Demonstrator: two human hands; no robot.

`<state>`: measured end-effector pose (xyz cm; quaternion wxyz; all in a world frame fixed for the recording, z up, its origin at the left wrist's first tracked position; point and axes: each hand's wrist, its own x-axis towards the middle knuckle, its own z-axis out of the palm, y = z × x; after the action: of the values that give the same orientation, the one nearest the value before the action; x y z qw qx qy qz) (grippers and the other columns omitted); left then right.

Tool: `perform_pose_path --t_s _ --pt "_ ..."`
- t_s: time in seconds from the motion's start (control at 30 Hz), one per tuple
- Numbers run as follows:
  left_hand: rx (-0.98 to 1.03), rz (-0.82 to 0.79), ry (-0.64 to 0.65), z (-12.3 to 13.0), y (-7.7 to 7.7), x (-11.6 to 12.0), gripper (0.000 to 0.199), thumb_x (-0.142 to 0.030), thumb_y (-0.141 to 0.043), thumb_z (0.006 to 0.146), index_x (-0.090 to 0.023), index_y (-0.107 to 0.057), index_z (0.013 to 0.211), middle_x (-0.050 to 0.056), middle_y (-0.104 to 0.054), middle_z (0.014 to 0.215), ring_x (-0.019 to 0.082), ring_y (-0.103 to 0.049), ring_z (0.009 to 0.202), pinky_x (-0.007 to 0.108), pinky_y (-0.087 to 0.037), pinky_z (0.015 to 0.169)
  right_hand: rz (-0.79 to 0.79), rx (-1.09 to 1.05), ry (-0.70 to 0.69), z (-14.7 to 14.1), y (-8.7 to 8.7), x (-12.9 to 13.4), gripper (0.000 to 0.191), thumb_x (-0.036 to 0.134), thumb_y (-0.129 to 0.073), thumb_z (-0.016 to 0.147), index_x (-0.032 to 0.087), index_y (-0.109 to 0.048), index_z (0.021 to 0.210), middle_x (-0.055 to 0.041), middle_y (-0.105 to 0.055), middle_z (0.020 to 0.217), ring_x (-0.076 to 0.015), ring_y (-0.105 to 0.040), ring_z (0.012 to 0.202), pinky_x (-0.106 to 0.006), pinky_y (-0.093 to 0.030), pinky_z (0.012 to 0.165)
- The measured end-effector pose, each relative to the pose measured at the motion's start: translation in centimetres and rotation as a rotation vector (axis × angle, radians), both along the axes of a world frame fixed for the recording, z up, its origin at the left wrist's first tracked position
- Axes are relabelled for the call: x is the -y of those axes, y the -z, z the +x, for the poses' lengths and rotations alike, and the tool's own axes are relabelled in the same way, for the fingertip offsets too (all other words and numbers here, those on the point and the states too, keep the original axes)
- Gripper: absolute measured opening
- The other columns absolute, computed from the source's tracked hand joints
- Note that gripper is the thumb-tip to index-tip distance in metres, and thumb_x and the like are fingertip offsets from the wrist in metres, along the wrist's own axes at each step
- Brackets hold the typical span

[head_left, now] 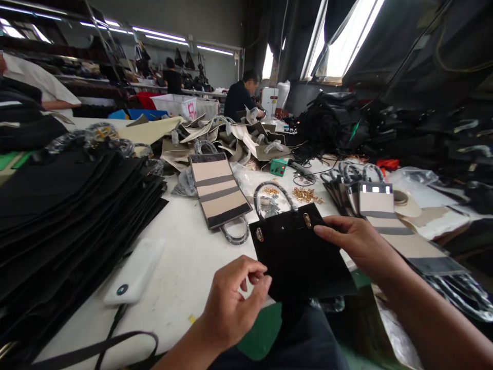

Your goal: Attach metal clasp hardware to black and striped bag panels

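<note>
A black bag panel point(300, 257) with a wrapped loop handle and two gold-coloured metal fittings lies at the table's front edge. My right hand point(346, 236) grips its upper right edge, thumb on top beside one fitting point(307, 220). At the panel's left edge is my left hand point(239, 298), its thumb and forefinger brought close together; whether something small sits between them cannot be made out. Behind the panel are small piles of gold-coloured parts point(306, 195). A beige and grey striped panel point(221, 190) lies to the left.
Black panels point(69, 190) are stacked at the left, near a white power bank point(134, 272) with a cable. More striped panels point(377, 200) lie at the right. A green box point(279, 166) stands behind the metal parts. A person in dark clothes point(239, 100) sits farther back.
</note>
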<state>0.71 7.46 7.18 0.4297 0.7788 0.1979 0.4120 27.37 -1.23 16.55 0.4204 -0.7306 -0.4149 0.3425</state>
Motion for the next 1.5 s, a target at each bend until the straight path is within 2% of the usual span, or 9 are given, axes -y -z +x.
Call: perform_pose_path --t_s 0.13,0.27,0.47,0.6,0.77,0.93,1.17,1.37,1.5 --pt "0.16 -0.295 -0.185 0.9 1.9 -1.2 0.037 -0.029 -0.079 0.082 -0.025 -0.06 0.114 0.004 -0.064 0.114 0.02 -0.063 0.101 0.032 -0.052 0.088 0.084 -0.189 -0.008 -1.3 0.4 0.9 0.04 0.051 -0.079 0.081 0.019 -0.078 0.105 -0.0069 -0.078 0.093 -0.0269 -0.071 0.085 -0.035 -0.054 0.076" --pt "0.329 -0.873 0.09 0.9 2.0 -3.2 0.061 -0.039 -0.079 0.081 -0.025 -0.054 0.135 0.01 -0.063 0.136 0.03 -0.061 0.124 0.04 -0.05 0.103 0.171 -0.467 -0.02 -3.2 4.3 -1.2 0.042 0.054 -0.079 0.079 0.018 -0.077 0.101 -0.0081 -0.076 0.091 -0.0251 -0.07 0.083 -0.036 -0.055 0.079" --pt "0.223 -1.296 0.028 -0.8 2.1 -6.8 0.056 -0.036 -0.083 0.077 -0.018 -0.065 0.127 0.013 -0.076 0.114 0.032 -0.074 0.101 0.042 -0.058 0.088 0.054 -0.272 -0.023 -4.0 11.7 -8.5 0.053 0.065 -0.068 0.082 0.016 -0.077 0.099 -0.0089 -0.076 0.088 -0.0227 -0.069 0.077 -0.032 -0.053 0.065" --pt "0.084 -1.177 -0.01 0.2 3.9 -10.3 0.048 -0.032 -0.086 0.069 -0.015 -0.071 0.112 0.011 -0.079 0.1 0.028 -0.075 0.09 0.036 -0.058 0.08 0.043 -0.057 0.095 -0.6 14.6 -10.2 0.047 0.062 -0.069 0.081 0.019 -0.079 0.096 -0.0069 -0.076 0.089 -0.0238 -0.069 0.085 -0.031 -0.051 0.068" --pt "-0.014 -1.081 -0.052 4.6 5.6 -13.1 0.028 -0.024 -0.078 0.062 -0.014 -0.071 0.087 0.005 -0.076 0.076 0.021 -0.069 0.067 0.029 -0.052 0.064 0.008 0.208 0.294 6.7 16.2 -11.2 0.038 0.05 -0.065 0.082 0.019 -0.076 0.1 -0.0063 -0.075 0.084 -0.0231 -0.07 0.078 -0.032 -0.051 0.068" --pt "-0.055 -0.958 -0.036 7.2 6.3 -15.1 0.025 -0.026 -0.073 0.065 -0.015 -0.071 0.088 0.003 -0.073 0.074 0.021 -0.066 0.068 0.03 -0.049 0.065 -0.034 0.404 0.321 10.6 17.9 -15.2 0.04 0.041 -0.063 0.082 0.021 -0.074 0.114 -0.0048 -0.076 0.093 -0.0212 -0.069 0.079 -0.032 -0.049 0.074" --pt "-0.25 -0.355 -0.305 6.4 7.8 -14.7 0.058 -0.03 -0.07 0.079 -0.02 -0.059 0.135 0.011 -0.069 0.128 0.032 -0.063 0.12 0.045 -0.044 0.106 -0.08 0.571 0.299 11.1 19.3 -19.3 0.034 0.035 -0.067 0.079 0.021 -0.076 0.109 -0.0088 -0.074 0.101 -0.0251 -0.064 0.093 -0.034 -0.045 0.079" --pt "-0.437 0.134 -0.494 6.4 7.2 -13.7 0.063 -0.029 -0.073 0.081 -0.022 -0.054 0.141 0.014 -0.061 0.127 0.037 -0.057 0.121 0.051 -0.05 0.101 0.02 0.567 0.255 9.2 17.3 -17.8 0.024 0.034 -0.062 0.083 0.021 -0.077 0.095 -0.0079 -0.074 0.096 -0.0239 -0.064 0.087 -0.036 -0.047 0.082" --pt "-0.262 0.268 -0.379 6.4 6.3 -13.2 0.058 -0.026 -0.069 0.087 -0.029 -0.053 0.143 0.011 -0.062 0.132 0.033 -0.058 0.122 0.048 -0.049 0.105 0.14 0.419 0.13 3.6 15.2 -15.2 0.031 0.044 -0.063 0.087 0.02 -0.075 0.103 -0.0056 -0.074 0.095 -0.0214 -0.066 0.083 -0.032 -0.052 0.078"
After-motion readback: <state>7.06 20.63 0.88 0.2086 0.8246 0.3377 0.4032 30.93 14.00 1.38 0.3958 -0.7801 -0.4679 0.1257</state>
